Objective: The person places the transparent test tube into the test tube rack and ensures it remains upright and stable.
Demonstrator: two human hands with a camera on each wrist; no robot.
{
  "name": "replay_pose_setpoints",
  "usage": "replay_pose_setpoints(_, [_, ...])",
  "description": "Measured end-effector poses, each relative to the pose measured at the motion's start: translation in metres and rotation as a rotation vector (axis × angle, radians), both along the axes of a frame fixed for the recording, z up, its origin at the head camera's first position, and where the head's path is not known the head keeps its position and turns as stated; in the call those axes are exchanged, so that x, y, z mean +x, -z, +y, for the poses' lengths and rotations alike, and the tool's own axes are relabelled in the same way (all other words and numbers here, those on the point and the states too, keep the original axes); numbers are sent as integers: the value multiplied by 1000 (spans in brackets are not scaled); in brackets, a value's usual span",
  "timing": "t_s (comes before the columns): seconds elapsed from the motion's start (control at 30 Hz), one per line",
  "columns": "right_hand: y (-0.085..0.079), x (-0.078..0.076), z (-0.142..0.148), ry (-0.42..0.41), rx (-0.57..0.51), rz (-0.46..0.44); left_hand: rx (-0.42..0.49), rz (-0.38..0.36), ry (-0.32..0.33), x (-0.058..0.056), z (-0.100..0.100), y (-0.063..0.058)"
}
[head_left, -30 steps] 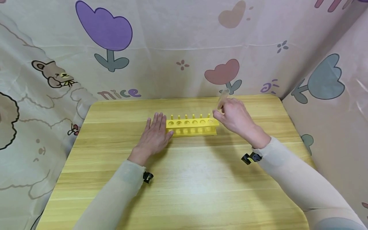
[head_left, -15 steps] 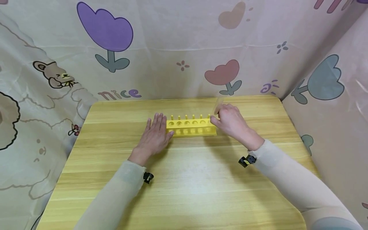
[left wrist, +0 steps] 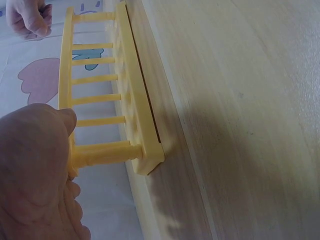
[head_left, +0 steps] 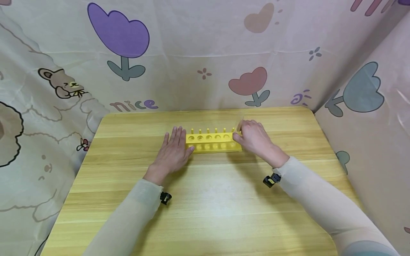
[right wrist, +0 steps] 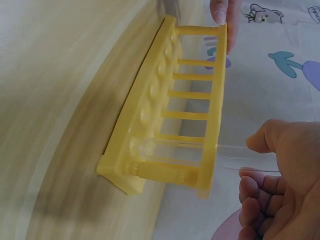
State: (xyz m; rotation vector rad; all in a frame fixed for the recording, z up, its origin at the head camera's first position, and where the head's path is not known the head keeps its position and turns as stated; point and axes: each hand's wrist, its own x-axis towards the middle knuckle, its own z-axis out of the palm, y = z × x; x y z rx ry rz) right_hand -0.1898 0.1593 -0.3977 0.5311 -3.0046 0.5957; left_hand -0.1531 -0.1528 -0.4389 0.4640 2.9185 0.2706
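A yellow test tube rack (head_left: 211,140) stands on the wooden table, with a row of holes and short pegs along the back. My left hand (head_left: 171,151) lies against its left end, fingers straight, the thumb touching the rack. At the right end, my right hand (head_left: 257,140) pinches a clear test tube (right wrist: 230,156) between thumb and index finger. In the right wrist view, the tube passes through the end hole of the upper plate, its rounded bottom close to the hollow in the base. The other holes in sight hold no tubes.
The wooden tabletop (head_left: 221,213) stretches in front of the rack. A printed cloth (head_left: 179,64) hangs behind the table and along both sides. A small black camera (head_left: 271,180) is strapped to the right wrist, another (head_left: 165,197) to the left.
My right hand has moved left and down with the test tube, from beside the rack to its right end, and the tube has sunk into the end hole. The left hand has stayed put.
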Motion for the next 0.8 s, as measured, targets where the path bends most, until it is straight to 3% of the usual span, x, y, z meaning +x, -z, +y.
replay_pose_setpoints(0.8, [9,-2,0,2,27,-17,8,2,-5,0,0,1])
